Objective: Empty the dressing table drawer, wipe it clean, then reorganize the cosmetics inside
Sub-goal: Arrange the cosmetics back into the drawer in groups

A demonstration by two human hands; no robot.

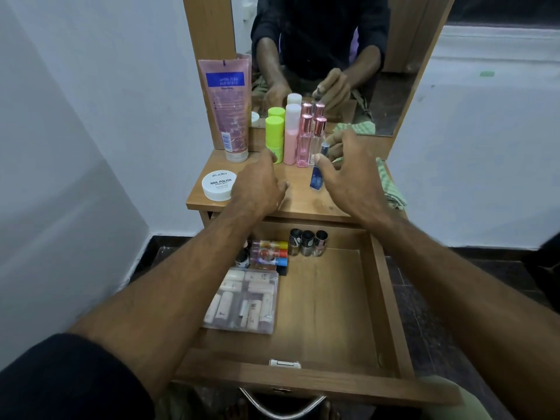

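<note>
Several cosmetics already sit in the drawer [306, 298] at lower centre, so we judge we're restocking: our right hand [351, 174] pinches a blue bottle [318, 174] above the desk [303, 198], our left hand [260, 183] hovers relaxed, empty, and next we lower it inside.

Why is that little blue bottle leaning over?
The right hand is pinching the blue bottle by its cap, so it tilts above the tabletop. The other bottles stand upright. Nothing looks spilled or broken.
</note>
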